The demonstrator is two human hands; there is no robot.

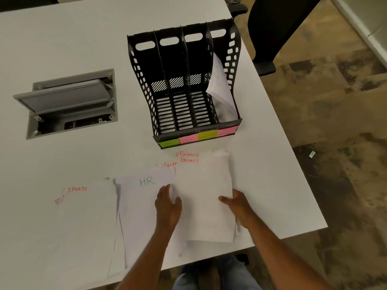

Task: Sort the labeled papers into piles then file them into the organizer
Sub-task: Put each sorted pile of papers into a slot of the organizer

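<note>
Currently gathering Finance pile (pixel 206 197) at lower centre: right hand (pixel 238 208) pinching its right edge, left hand (pixel 168 206) lying flat-fingered on its left edge, beside HR pile (pixel 144 206). Next, likely: lifting, sliding into organizer (pixel 184 84), upper centre; one slot already holding paper.

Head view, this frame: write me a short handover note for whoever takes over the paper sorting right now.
Left hand: flat on the papers between the HR pile and the Finance pile.
Right hand: grips the right edge of the Finance pile, thumb on top.
Sports pile: lies left of HR on the table.
Organizer: papers lean in the rightmost slot; the other three slots look empty.
Done: three labelled piles, one slot filled.
Left: file Finance, HR and Sports; the slot notes cannot be read.
</note>
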